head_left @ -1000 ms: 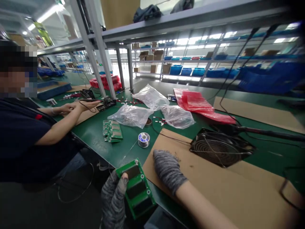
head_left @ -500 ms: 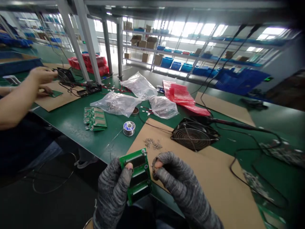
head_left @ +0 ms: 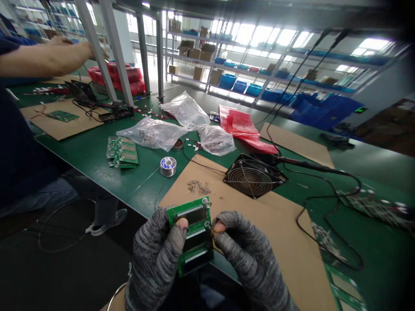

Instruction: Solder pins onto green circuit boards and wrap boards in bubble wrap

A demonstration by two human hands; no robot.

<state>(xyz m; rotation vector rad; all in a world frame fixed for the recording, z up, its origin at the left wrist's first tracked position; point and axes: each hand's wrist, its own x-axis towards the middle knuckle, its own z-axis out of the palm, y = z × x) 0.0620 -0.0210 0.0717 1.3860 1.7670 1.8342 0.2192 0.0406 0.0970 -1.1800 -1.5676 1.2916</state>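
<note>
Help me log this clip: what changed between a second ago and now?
The right hand lifted off the cardboard sheet and came to the right edge of the green circuit board, fingers pinched together there. The co-worker's arm rose off the green bench. The left hand kept its grip on the board; the solder spool, fan and plastic bags stayed put.

- I'm holding the board (head_left: 193, 235) between my left grip (head_left: 158, 259) and right grip (head_left: 247, 255), before the cardboard (head_left: 288, 235).
- The fan (head_left: 253, 176) is lying at its far edge, the spool (head_left: 168, 166) sitting left.
</note>
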